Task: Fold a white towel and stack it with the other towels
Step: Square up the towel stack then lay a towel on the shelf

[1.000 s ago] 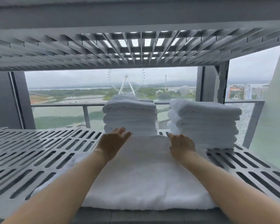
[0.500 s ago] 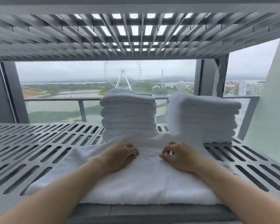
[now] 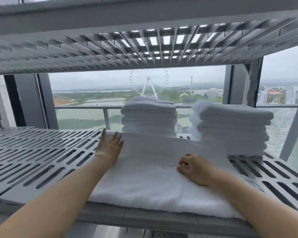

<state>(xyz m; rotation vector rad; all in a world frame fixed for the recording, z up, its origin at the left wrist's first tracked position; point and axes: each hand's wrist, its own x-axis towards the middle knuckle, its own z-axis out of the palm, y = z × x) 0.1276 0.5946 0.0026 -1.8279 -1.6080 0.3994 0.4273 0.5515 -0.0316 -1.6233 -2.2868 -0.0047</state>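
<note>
A white towel lies folded flat on the grey slotted shelf, reaching from the front edge back to the two stacks. My left hand rests flat with fingers spread on the towel's far left corner. My right hand lies on the towel's middle right with fingers curled and pinching the cloth lightly. Behind stand two stacks of folded white towels, one in the middle and one at the right.
A second slotted shelf hangs close overhead. Grey posts stand at the back left and back right. Behind is a window with a balcony rail. The shelf's left half carries nothing.
The towel's left part has been folded over, so it now lies narrower. My left hand slid out to the far left corner and flattened. My right hand stayed near the middle.
</note>
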